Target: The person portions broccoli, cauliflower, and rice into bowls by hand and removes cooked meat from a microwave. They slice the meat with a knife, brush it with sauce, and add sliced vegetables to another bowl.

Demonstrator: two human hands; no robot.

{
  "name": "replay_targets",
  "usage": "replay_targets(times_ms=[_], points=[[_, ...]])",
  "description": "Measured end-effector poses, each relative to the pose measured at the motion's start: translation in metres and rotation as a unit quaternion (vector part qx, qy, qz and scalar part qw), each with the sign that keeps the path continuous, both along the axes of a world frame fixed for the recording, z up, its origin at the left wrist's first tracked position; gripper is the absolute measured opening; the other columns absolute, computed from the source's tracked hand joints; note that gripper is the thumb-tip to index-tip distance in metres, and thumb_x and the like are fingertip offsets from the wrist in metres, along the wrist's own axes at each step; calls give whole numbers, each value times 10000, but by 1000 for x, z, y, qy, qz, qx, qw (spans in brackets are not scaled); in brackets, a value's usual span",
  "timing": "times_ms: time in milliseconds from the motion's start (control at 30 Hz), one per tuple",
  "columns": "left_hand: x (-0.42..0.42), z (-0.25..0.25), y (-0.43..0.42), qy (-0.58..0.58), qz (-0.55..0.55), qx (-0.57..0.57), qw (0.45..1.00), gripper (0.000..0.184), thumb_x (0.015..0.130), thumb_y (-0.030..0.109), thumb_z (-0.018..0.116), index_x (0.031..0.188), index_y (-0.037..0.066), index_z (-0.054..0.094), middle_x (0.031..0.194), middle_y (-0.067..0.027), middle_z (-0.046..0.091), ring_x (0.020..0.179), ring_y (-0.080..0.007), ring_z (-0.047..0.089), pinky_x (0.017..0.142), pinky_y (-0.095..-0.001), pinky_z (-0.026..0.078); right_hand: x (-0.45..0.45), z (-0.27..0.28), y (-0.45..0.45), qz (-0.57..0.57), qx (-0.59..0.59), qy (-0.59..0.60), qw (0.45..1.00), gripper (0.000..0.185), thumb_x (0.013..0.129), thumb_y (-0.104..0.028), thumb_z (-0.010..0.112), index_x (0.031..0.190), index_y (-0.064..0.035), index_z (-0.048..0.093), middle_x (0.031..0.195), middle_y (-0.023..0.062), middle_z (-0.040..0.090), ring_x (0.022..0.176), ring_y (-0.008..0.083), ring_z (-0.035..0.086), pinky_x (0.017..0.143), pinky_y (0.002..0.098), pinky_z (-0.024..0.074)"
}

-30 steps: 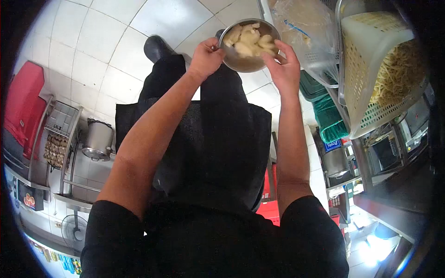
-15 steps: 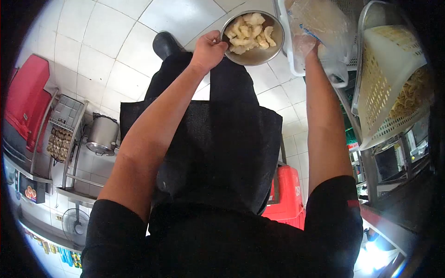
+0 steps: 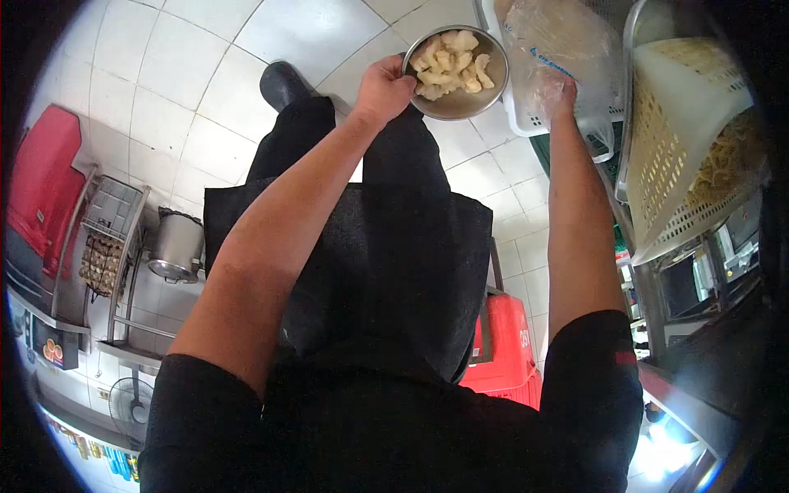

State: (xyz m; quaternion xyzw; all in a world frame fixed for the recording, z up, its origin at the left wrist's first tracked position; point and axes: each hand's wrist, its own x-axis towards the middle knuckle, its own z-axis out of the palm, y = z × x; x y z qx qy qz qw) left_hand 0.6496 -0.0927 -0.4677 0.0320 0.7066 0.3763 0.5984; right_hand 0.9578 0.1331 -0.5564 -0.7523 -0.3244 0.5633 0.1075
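Note:
My left hand (image 3: pixel 386 93) grips the near-left rim of a round metal bowl (image 3: pixel 460 109), its thumb at the edge. Pale, irregular food pieces (image 3: pixel 450 64) lie in the bowl. Over at the right, my right hand (image 3: pixel 555 92) is closed at the clear plastic bag (image 3: pixel 563 37), with film bunched around its fingers. Plastic partly covers those fingers. Blue print shows on the bag, which lies in a white basket (image 3: pixel 526 127); its contents are pale and hard to make out.
Right of the bag stands a perforated cream basket (image 3: pixel 657 156) holding yellowish, noodle-like food (image 3: pixel 727 164). A red crate (image 3: pixel 505 345) is behind me on the right. At the left are a metal pot (image 3: pixel 177 242), a rack with eggs (image 3: pixel 103 263) and a fan (image 3: pixel 131 403).
The bowl and my left hand have shifted slightly right and down. My right hand has drawn back a little, showing more of itself beside the bag.

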Motion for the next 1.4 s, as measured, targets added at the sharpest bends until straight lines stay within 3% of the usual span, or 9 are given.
replay_targets(times_ms=[167, 300, 433, 567, 667, 800, 933, 1200, 1400], points=[[13, -1, 6, 6, -6, 20, 1000, 41, 721, 43, 569, 730, 3, 576, 622, -28, 555, 587, -117, 493, 551, -300, 422, 29, 23, 13, 59, 56, 97, 992, 259, 779, -142, 598, 1015, -36, 612, 927, 105, 625, 818, 254, 611, 657, 389, 511], [22, 7, 15, 9, -13, 37, 999, 41, 721, 40, 577, 737, 5, 590, 636, -33, 581, 594, -122, 515, 562, -298, 435, -15, 98, -6, -251, 31, 232, 939, 278, 760, -96, 563, 1027, -33, 604, 983, 108, 625, 830, 259, 605, 672, 376, 499], [21, 28, 12, 5, -4, 46, 999, 34, 718, 33, 581, 732, 8, 598, 638, -40, 593, 599, -124, 527, 568, -297, 441, -29, 154, -40, -260, -2, 320, 911, 221, 746, -100, 561, 966, -106, 566, 995, 93, 609, 877, 253, 593, 652, 381, 484], [8, 69, 7, 22, -8, 36, 999, 28, 715, 34, 584, 709, 8, 591, 628, -43, 587, 604, -115, 522, 574, -299, 442, -107, 238, -78, -199, 55, 241, 948, 194, 763, -53, 538, 950, -103, 524, 1014, 89, 580, 881, 249, 582, 624, 396, 486], [2, 86, -14, 3, 24, 35, 999, 27, 721, 29, 581, 699, 13, 581, 608, -27, 555, 595, -107, 497, 564, -296, 429, -158, 255, -103, 39, 191, 67, 978, 204, 775, -127, 632, 956, -74, 556, 1013, 103, 579, 935, 263, 574, 743, 376, 489], [-37, 168, -12, 11, 46, 4, 999, 81, 731, 22, 578, 662, 33, 538, 594, -12, 515, 568, -108, 485, 524, -288, 415, -226, 301, -120, 356, 326, -114, 869, 334, 751, -201, 725, 1015, -13, 644, 1072, 162, 588, 988, 324, 572, 904, 388, 450], [-93, 237, -25, 0, 54, -1, 999, 148, 764, 7, 581, 669, 55, 477, 634, -15, 521, 586, -106, 535, 511, -261, 450, -263, 372, -120, 326, 280, 36, 902, 309, 759, -89, 679, 1048, 11, 635, 1140, 160, 574, 1025, 304, 581, 866, 358, 495], [-191, 372, -45, -4, 149, 143, 978, 63, 781, -25, 558, 824, 17, 575, 750, -50, 574, 681, -167, 611, 615, -337, 576, -335, 529, -143, 486, 420, 78, 762, 178, 785, -2, 624, 960, 0, 658, 1082, 151, 573, 913, 282, 614, 775, 339, 520], [-254, 456, -48, -33, 187, 227, 955, 147, 792, -29, 553, 937, -15, 575, 848, -100, 620, 757, -220, 652, 651, -373, 594, -362, 620, -137, 362, 499, 114, 779, 158, 799, 19, 614, 954, 21, 649, 1033, 117, 596, 813, 194, 624, 658, 271, 531]])
